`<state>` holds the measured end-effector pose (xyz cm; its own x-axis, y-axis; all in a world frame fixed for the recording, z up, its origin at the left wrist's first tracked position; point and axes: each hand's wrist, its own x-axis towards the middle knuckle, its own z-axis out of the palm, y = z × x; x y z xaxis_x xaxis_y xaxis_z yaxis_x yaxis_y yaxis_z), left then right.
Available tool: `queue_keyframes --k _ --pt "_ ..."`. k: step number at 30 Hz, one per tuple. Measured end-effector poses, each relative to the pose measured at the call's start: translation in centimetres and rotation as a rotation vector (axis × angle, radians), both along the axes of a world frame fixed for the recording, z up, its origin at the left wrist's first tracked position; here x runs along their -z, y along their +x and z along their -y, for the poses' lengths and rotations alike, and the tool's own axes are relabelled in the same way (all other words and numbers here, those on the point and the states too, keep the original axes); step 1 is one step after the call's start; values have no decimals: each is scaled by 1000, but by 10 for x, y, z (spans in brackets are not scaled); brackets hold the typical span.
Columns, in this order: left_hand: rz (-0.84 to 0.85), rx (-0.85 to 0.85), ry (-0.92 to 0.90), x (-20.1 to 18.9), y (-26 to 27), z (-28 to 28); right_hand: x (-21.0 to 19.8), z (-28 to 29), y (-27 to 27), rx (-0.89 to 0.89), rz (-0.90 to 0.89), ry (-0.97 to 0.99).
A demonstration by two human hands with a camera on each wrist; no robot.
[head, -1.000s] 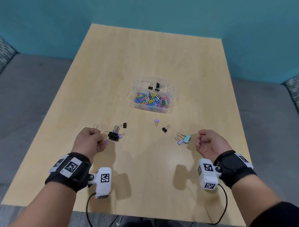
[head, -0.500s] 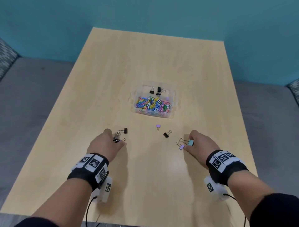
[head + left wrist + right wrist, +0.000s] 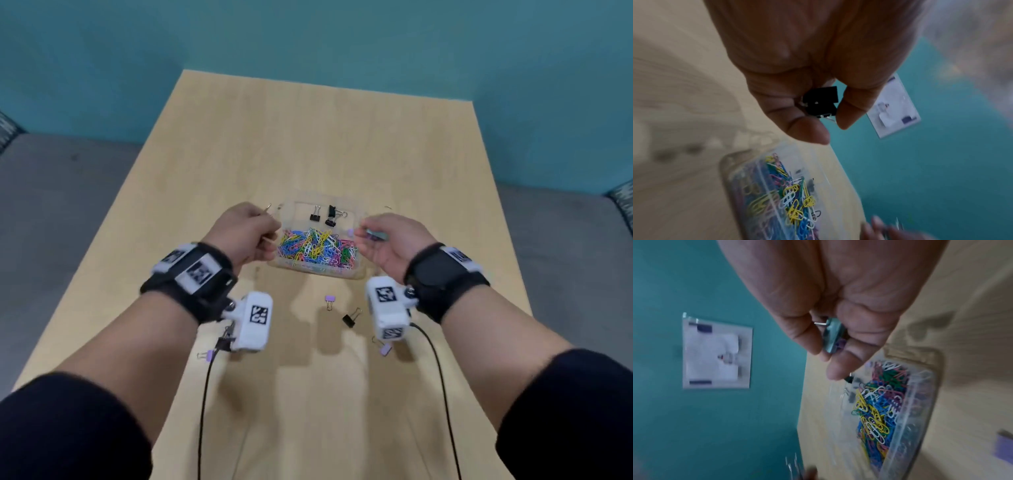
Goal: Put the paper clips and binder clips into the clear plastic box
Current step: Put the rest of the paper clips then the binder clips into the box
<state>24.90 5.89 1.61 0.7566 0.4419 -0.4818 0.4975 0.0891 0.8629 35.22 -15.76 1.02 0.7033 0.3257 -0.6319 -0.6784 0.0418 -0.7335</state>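
Note:
The clear plastic box (image 3: 356, 272) sits mid-table, with a heap of coloured paper clips (image 3: 317, 251) and two black binder clips (image 3: 330, 214) inside. My left hand (image 3: 245, 233) hovers at the box's left edge and pinches black binder clips (image 3: 821, 101), their wire handles sticking out. At the box's right edge my right hand (image 3: 383, 240) grips a light blue binder clip (image 3: 832, 335), with a small purple one tucked beside it. Loose on the table lie a purple clip (image 3: 329, 299), a black clip (image 3: 351, 318), another purple clip (image 3: 384, 347) and a black and purple pair (image 3: 219, 346).
The wooden table (image 3: 325, 137) stretches beyond the box to a teal wall. Grey floor lies on both sides. Wrist camera cables hang over the near edge. A white wall plate (image 3: 717, 352) shows in both wrist views.
Both hands have lifted from the table with clips and moved forward to the two sides of the box. The head view has tilted closer.

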Motion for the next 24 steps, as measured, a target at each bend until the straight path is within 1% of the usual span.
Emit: queue_keyframes --k 2,5,7,8,10,11,13,15,16,18,19,21,22,24 --pt "-29 90 114 7 34 5 0 -30 11 -96 171 -200" --pt "-93 257 415 17 71 13 7 -59 31 -291 442 -539" --pt "-127 344 592 22 84 18 10 -66 40 -406 511 -651" --pt "-144 384 654 24 88 20 10 -67 43 -451 518 -685" --pt "-172 436 684 29 94 18 9 -65 45 -488 485 -680" --pt "-173 427 642 28 93 16 7 -62 44 -477 443 -630" --pt "-113 350 527 24 87 12 3 -53 40 -403 384 -507" --pt "-32 257 436 15 70 6 -3 -36 32 -352 418 -452" --pt "7 204 403 11 57 2 -4 -26 27 -344 461 -457" --pt "25 117 398 8 20 -9 -2 -1 13 -390 577 -547" --pt "-4 95 432 11 -2 -16 1 13 2 -463 644 -633" --pt "-132 117 526 20 -50 -28 6 40 -24 -670 719 -842" --pt "-208 145 566 25 -74 -31 8 52 -39 -770 709 -928" --pt "-347 191 622 32 -116 -32 13 71 -70 -928 658 -1035"
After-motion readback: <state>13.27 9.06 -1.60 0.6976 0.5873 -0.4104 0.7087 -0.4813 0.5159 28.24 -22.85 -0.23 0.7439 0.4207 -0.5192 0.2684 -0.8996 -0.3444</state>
